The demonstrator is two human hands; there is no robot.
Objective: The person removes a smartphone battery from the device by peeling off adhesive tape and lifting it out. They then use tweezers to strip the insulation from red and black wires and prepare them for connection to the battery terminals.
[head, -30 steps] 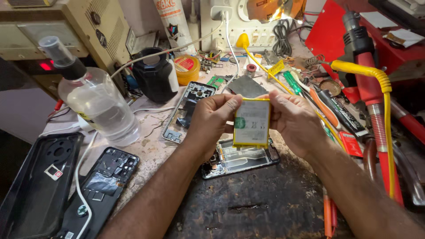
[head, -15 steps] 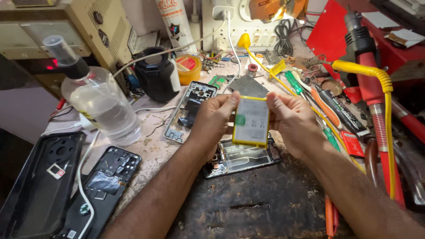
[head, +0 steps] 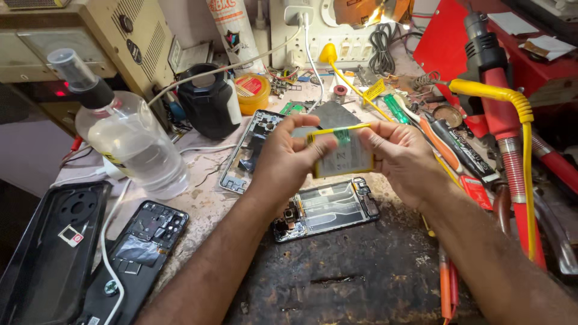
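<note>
My left hand (head: 290,159) and my right hand (head: 402,157) both grip a flat phone battery (head: 343,153) with yellow edges, held tilted above the bench. Its pale face is turned toward me, and a small green tab shows at its top edge. Right under the battery lies an opened phone body (head: 328,209) with its bare frame facing up. A second phone frame (head: 251,150) lies on the bench to the left of my left hand.
A clear plastic bottle (head: 129,141) stands at left, a black jar (head: 208,102) behind it. Another opened phone (head: 139,241) and a black case (head: 48,259) lie at bottom left. Screwdrivers (head: 448,141), a yellow cable (head: 521,120) and red tools crowd the right side.
The battery has been turned in my hands, from nearly upright to lying wider than tall. Both hands stay on it above the opened phone.
</note>
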